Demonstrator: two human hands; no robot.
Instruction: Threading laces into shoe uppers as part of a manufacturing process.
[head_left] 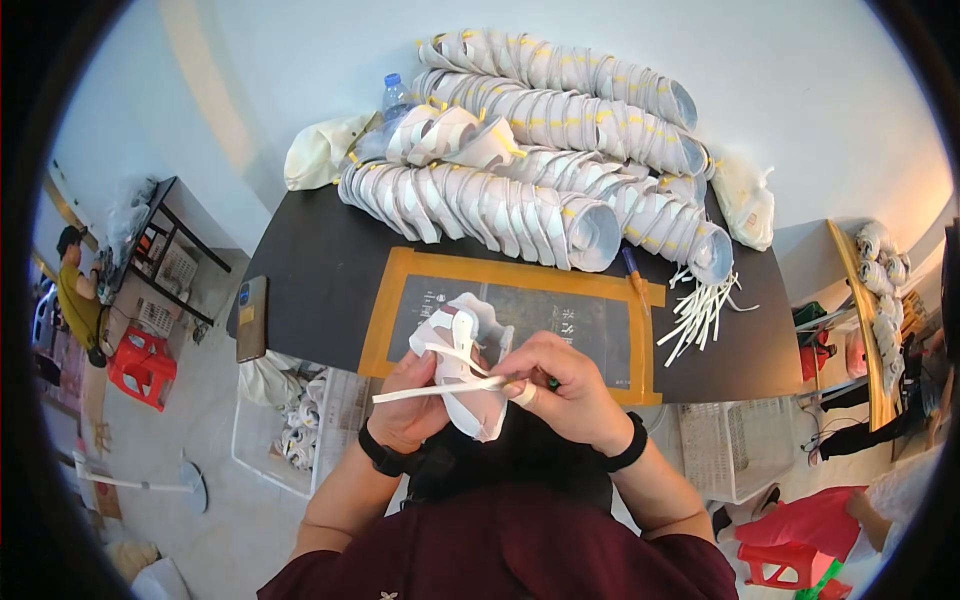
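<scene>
My left hand (408,408) grips a white and pale pink shoe upper (462,360) from below, holding it over the table's near edge. A white flat strap (440,390) runs across the upper, and my right hand (565,385) pinches it near a small green-tipped tool. Both wrists wear black bands. The upper hangs above a dark cutting mat edged with orange tape (520,275) on the black table (320,260).
Long nested rows of shoe uppers (560,130) cover the table's far half. A bundle of white straps (700,310) and a blue pen (632,268) lie at right, a phone (251,318) at left. White baskets stand below. A person (75,295) sits far left beside a red stool (142,365).
</scene>
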